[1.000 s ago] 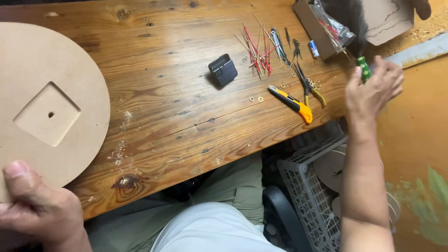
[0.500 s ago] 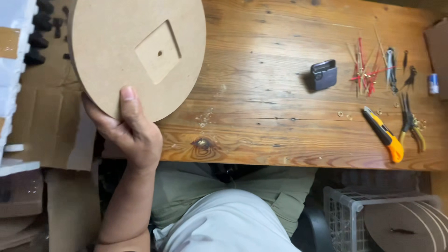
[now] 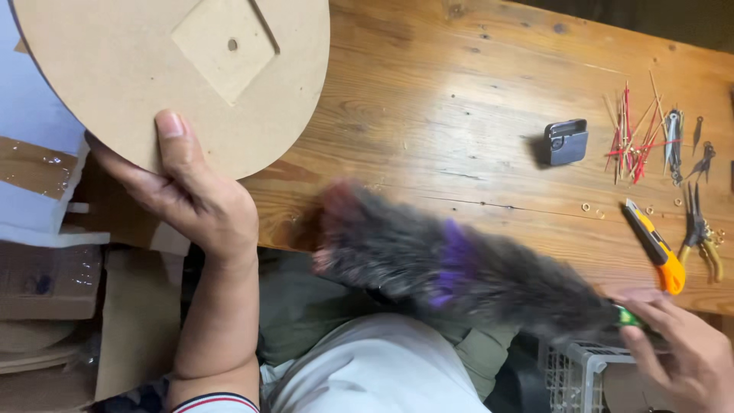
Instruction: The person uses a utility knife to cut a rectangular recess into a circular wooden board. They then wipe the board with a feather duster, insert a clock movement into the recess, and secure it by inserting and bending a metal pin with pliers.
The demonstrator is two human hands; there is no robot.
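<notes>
Blurred grey feather duster [image 3: 459,268] lying lengthwise along desk [image 3: 474,92] edge, tip pointing left, handle gripped by right hand [image 3: 680,352]; round board [image 3: 176,69] pinched by left hand [image 3: 191,199].

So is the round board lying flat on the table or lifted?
Lifted, it seems: the left hand grips the board's lower edge, thumb on top, and much of it overhangs the table edge.

Disc [image 3: 176,76] lies left on the table [image 3: 428,115]; utility knife [image 3: 654,246] right.
</notes>
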